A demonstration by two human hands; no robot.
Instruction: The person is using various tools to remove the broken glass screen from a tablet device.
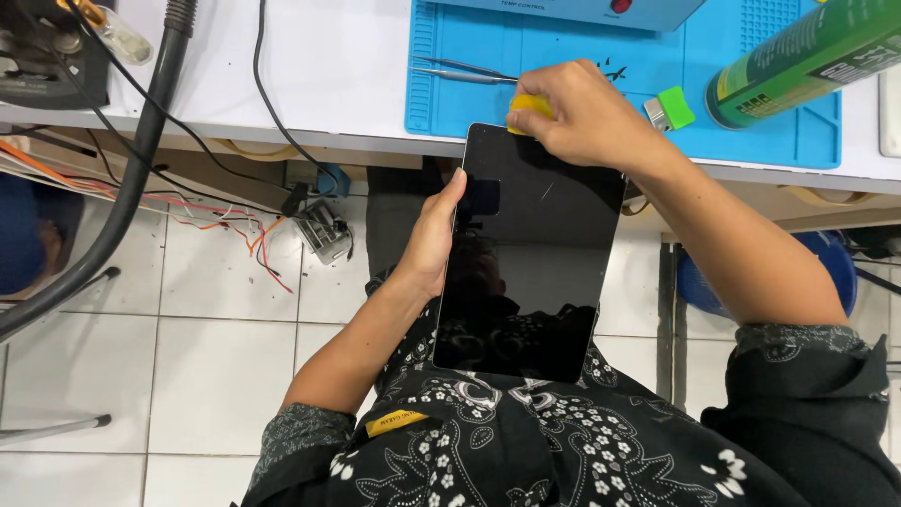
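— Over the lap, what have we got?
— Left hand wraps the black tablet along its left edge, propping it tilted against the white bench.
— And the right?
— Right hand curls tight, fingers pinching a yellow pry tool at the tablet's top edge, beside tweezers on the blue mat.

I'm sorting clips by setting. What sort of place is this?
Likely an electronics repair bench: a blue work mat with tweezers on it, loose wires under the bench, and a tablet steadied by the left hand while the right hand presses a yellow tool at its top edge.
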